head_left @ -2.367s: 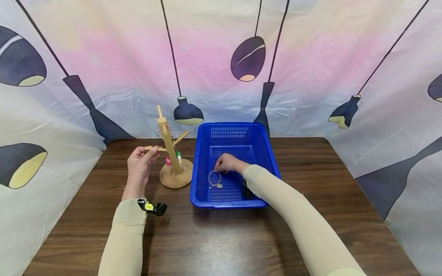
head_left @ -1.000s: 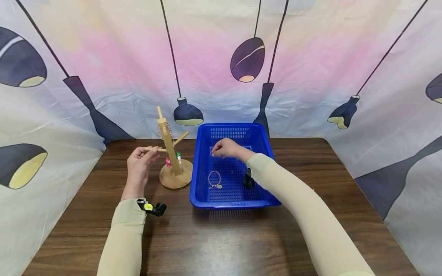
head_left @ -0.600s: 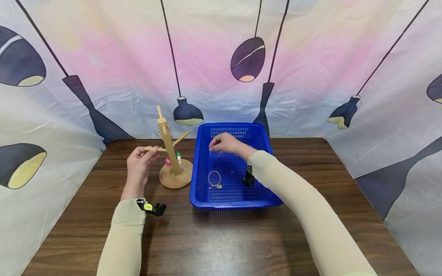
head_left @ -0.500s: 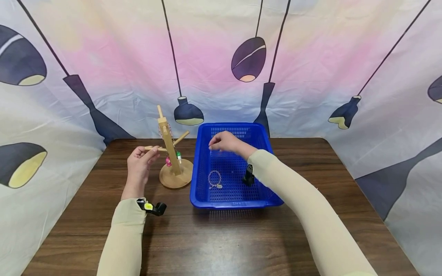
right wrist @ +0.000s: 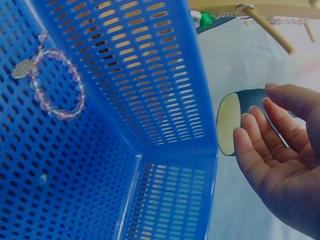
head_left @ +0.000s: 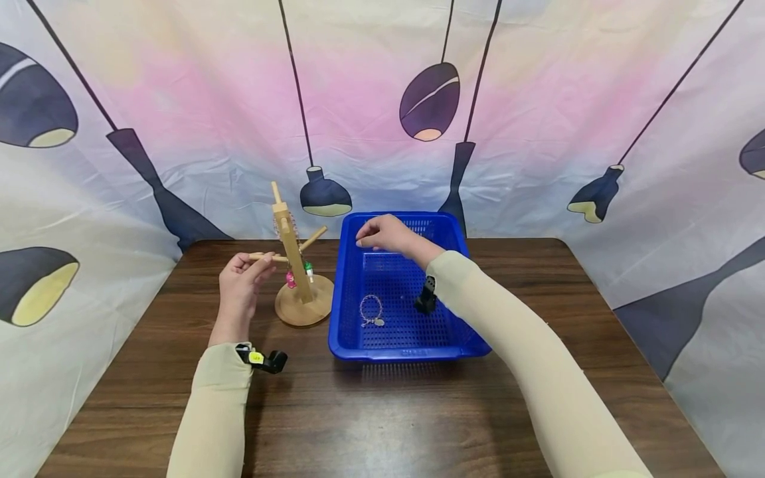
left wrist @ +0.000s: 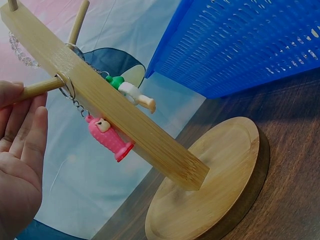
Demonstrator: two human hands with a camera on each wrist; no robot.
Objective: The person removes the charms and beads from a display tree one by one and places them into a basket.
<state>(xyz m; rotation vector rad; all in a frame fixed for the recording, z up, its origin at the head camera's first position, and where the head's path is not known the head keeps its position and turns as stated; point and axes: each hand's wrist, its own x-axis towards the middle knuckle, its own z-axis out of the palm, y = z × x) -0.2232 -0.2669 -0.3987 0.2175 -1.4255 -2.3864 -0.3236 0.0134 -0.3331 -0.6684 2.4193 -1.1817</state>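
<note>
My left hand (head_left: 237,292) pinches the end of a peg (left wrist: 42,89) on the wooden display stand (head_left: 303,285). From that peg hangs a pink figure keychain (left wrist: 107,137), close to the post. A second keychain (left wrist: 131,92), green and white, dangles from another peg behind. My right hand (head_left: 385,236) hovers over the far left part of the blue basket (head_left: 409,355), fingers loosely curled; in the right wrist view nothing shows between thumb and fingers. Below it on the basket floor lies a pink and clear beaded bracelet (right wrist: 60,107) with an oval metal charm.
A clear beaded strand (left wrist: 21,50) hangs high on the stand. One small clear speck (right wrist: 43,178) lies on the basket floor. The basket stands right beside the stand's round base on the brown wooden table (head_left: 382,425). A printed cloth (head_left: 370,99) hangs behind.
From down by the bracelet, my right hand has risen and moved toward the basket's far left side. The bracelet stays where it was. My left hand keeps its grip on the peg.
</note>
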